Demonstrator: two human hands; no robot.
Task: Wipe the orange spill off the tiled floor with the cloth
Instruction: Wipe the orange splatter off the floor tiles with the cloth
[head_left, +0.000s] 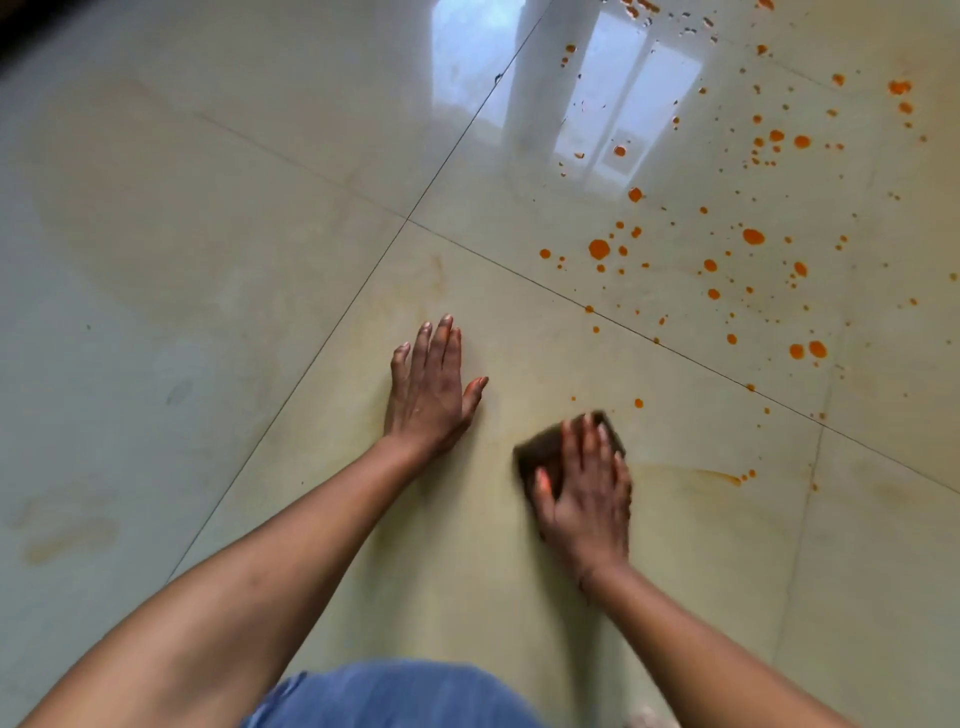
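Note:
Orange drops of the spill (599, 249) are scattered over the glossy pale tiled floor (208, 249), mostly at the upper right. A thin orange smear (717, 475) trails to the right of my right hand. My right hand (587, 493) presses flat on a dark brown folded cloth (535, 457), which shows past my thumb and fingertips. The cloth and hand are blurred. My left hand (428, 387) lies flat on the floor to the left of the cloth, fingers apart, holding nothing.
Dark grout lines (363, 280) cross the floor diagonally. Faint yellowish streaks (67, 540) mark the tiles at left. A window's bright reflection (623, 104) lies at the top. My knee in blue denim (395, 696) is at the bottom edge.

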